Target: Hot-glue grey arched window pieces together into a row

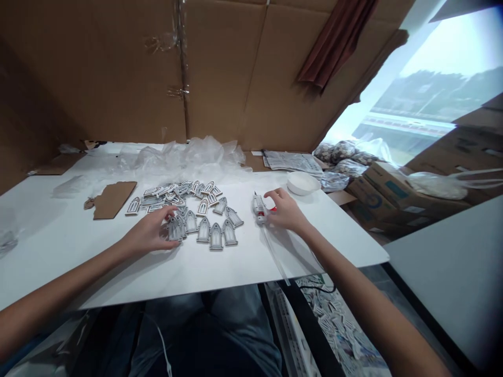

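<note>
My left hand (147, 230) rests at the table's left-middle, thumb and fingers apart, cupped around a few overlapping grey arch-shaped window pieces (174, 229). Whether it bears on them I cannot tell. From there, more grey arched pieces (216, 236) curve to the right in a loose row. Behind them is a heap of white arched pieces with brown edges (151, 192). At the right, my right hand (286, 210) has its fingers closed around a white hot glue gun (258, 206) with a red part. A clear glue stick (275, 254) trails from its back toward the table's front edge.
Crumpled clear plastic bags (196, 154) lie along the cardboard wall (220, 68). A torn cardboard piece (115, 200) sits at the left, a white bowl (303, 183) behind my right hand. Cartons (404, 193) are stacked at the right. Many small pieces (334, 319) lie below the table.
</note>
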`<state>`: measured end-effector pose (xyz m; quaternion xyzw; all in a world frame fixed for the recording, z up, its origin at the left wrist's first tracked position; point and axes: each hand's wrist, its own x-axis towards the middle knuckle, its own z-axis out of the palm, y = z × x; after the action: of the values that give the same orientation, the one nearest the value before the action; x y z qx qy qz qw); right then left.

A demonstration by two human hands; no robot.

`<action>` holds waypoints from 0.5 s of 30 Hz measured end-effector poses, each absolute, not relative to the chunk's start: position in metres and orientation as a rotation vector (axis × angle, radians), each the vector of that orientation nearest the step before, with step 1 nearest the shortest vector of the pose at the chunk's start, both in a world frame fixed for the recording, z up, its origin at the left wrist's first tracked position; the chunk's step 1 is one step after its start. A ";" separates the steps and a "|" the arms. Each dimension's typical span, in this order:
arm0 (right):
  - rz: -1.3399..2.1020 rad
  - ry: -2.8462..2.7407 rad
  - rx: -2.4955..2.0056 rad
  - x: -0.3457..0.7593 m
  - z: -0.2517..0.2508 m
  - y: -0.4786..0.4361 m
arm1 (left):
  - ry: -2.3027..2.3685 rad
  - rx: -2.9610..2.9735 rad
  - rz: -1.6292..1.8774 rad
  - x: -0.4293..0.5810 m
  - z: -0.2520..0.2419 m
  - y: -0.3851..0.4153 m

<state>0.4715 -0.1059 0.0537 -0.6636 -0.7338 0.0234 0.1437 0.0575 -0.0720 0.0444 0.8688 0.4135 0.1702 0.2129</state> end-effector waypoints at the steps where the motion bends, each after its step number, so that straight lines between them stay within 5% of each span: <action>1: 0.090 -2.170 -1.849 0.464 0.057 -0.106 | 1.151 2.407 0.464 0.060 0.043 -0.071; 15: 0.554 -2.612 -1.541 0.408 0.060 -0.062 | 1.118 2.357 0.406 0.065 0.039 -0.065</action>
<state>0.4075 -0.0619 0.0602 -0.4995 -0.8469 0.1797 0.0293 0.0653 -0.0647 0.0394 0.8648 0.4102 0.1489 0.2484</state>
